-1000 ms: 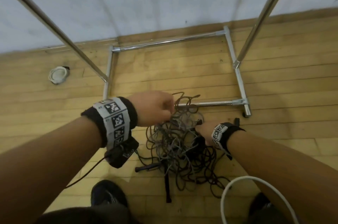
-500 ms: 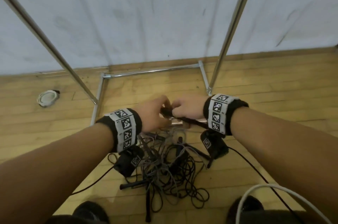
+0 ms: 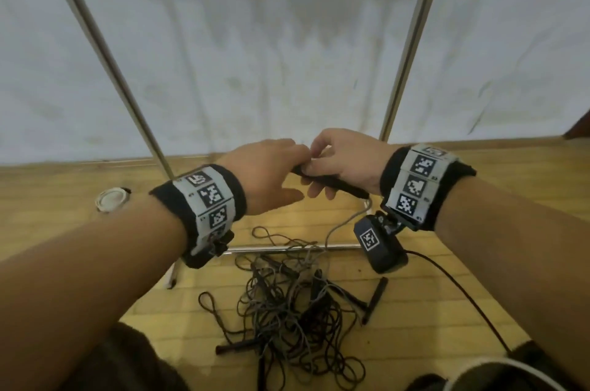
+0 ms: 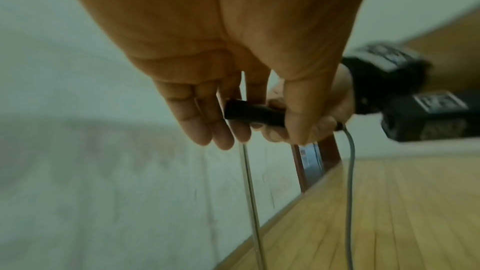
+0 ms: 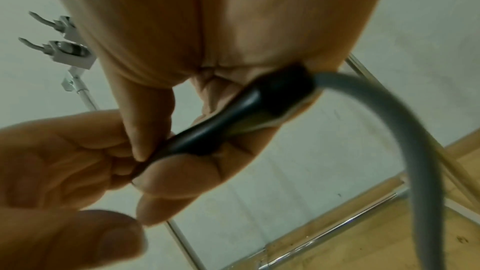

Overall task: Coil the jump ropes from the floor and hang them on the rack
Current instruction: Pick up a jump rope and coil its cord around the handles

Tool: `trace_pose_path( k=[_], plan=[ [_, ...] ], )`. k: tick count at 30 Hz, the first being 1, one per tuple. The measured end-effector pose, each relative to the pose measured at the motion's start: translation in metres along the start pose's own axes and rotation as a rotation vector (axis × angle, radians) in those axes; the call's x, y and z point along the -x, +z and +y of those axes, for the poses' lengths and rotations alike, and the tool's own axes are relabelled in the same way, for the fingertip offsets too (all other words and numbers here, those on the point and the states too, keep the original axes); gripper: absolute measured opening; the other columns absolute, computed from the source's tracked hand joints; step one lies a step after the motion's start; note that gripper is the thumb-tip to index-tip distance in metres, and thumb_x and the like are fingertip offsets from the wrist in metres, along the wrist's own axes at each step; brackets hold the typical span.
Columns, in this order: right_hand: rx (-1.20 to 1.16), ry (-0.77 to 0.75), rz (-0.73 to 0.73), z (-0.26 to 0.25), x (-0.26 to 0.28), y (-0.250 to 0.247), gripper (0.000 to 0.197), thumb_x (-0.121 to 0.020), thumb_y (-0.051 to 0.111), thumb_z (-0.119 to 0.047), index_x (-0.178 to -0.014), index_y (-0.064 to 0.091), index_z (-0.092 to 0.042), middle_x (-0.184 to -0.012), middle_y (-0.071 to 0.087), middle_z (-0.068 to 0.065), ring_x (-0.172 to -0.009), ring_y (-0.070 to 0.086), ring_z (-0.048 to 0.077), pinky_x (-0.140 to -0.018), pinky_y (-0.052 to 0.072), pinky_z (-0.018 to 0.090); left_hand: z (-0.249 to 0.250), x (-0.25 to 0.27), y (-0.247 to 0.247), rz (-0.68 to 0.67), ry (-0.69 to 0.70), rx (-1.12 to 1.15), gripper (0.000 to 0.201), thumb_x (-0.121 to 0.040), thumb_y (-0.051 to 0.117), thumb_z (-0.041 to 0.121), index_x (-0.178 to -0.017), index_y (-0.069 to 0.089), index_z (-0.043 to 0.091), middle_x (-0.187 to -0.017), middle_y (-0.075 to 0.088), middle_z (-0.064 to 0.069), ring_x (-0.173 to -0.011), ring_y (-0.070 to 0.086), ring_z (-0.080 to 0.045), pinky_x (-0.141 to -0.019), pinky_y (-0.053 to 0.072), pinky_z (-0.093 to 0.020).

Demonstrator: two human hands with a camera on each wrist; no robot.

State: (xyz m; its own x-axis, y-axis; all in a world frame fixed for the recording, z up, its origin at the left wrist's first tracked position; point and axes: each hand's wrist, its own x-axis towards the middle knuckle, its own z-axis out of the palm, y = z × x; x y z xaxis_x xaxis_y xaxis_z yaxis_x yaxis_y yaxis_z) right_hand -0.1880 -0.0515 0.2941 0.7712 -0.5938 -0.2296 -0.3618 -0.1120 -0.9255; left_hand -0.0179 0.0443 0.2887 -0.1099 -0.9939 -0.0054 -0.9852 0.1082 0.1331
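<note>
Both hands raised in front of the rack, above the floor

Right hand: fingers curled round a black handle of one jump rope, thumb on top; firm hold. Handle lies roughly level, its free end pointing toward the left hand

Left hand: fingers fairly straight and relaxed; fingertips meet the handle's free end, thumb across the handle. Whether it actually grips, cannot tell

Grey cord leaves the handle's end below the right wrist and drops to the tangled pile of jump ropes on the floor, just in front of the rack's chrome base bar. Several black handles lie loose in the pile

Small white coil on the floor by the left upright, well apart from the pile
</note>
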Motion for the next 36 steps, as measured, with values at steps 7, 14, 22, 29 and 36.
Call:
trace_pose_path(
  k=[7, 14, 22, 29, 36],
  plan=[
    [0.321, -0.023, -0.129, 0.009, -0.014, 0.007, 0.018, -0.098, 0.066, -0.022, -0.111, 0.065, -0.009, -0.089, 0.077, 0.010, -0.067, 0.070, 0.016, -0.060, 0.053, 0.030, 0.005, 0.005, 0.007, -0.141, -0.111, 0.012, 0.018, -0.109, 0.048, 0.047, -0.119, 0.058, 0.035, -0.091, 0.070, 0.013, -0.074, 0.063, -0.007, -0.062, 0.044, -0.029],
    [-0.015, -0.006, 0.056, 0.037, -0.029, -0.021, 0.025, -0.104, 0.055, -0.017, -0.112, 0.064, 0.005, -0.064, 0.056, 0.005, -0.060, 0.060, 0.019, -0.065, 0.056, 0.029, -0.048, 0.010, -0.011, 0.228, -0.345, 0.795, 0.029, -0.112, 0.046, 0.035, -0.094, 0.061, 0.019, -0.065, 0.066, 0.005, -0.055, 0.063, -0.015, -0.066, 0.053, -0.038],
    [0.383, 0.282, -0.135, 0.106, -0.034, -0.018, 0.029, -0.107, 0.048, -0.023, -0.105, 0.068, -0.003, -0.090, 0.076, 0.017, -0.092, 0.075, 0.030, -0.089, 0.057, 0.037, -0.094, 0.016, -0.051, 0.686, -0.226, 1.820, 0.013, -0.100, 0.066, 0.022, -0.107, 0.060, 0.013, -0.093, 0.075, -0.005, -0.067, 0.068, -0.016, -0.066, 0.058, -0.031],
    [0.385, 0.138, -0.082, 0.068, -0.052, 0.004, 0.022, -0.105, 0.045, -0.022, -0.099, 0.062, -0.009, -0.057, 0.053, 0.000, -0.053, 0.055, 0.020, -0.065, 0.050, 0.039, -0.072, 0.005, 0.004, 0.031, -0.316, 1.390, 0.037, -0.079, 0.077, 0.010, -0.110, 0.056, 0.011, -0.104, 0.079, -0.023, -0.094, 0.079, -0.039, -0.072, 0.063, -0.035],
    [0.361, 0.073, -0.072, 0.028, -0.053, 0.013, 0.019, -0.107, 0.044, -0.022, -0.097, 0.055, -0.010, -0.054, 0.044, -0.001, -0.046, 0.038, 0.015, -0.048, 0.037, 0.032, -0.054, -0.002, 0.022, -0.047, -0.308, 1.511, 0.032, -0.074, 0.082, 0.002, -0.099, 0.063, 0.008, -0.092, 0.076, -0.018, -0.084, 0.076, -0.033, -0.076, 0.063, -0.041]
  ],
)
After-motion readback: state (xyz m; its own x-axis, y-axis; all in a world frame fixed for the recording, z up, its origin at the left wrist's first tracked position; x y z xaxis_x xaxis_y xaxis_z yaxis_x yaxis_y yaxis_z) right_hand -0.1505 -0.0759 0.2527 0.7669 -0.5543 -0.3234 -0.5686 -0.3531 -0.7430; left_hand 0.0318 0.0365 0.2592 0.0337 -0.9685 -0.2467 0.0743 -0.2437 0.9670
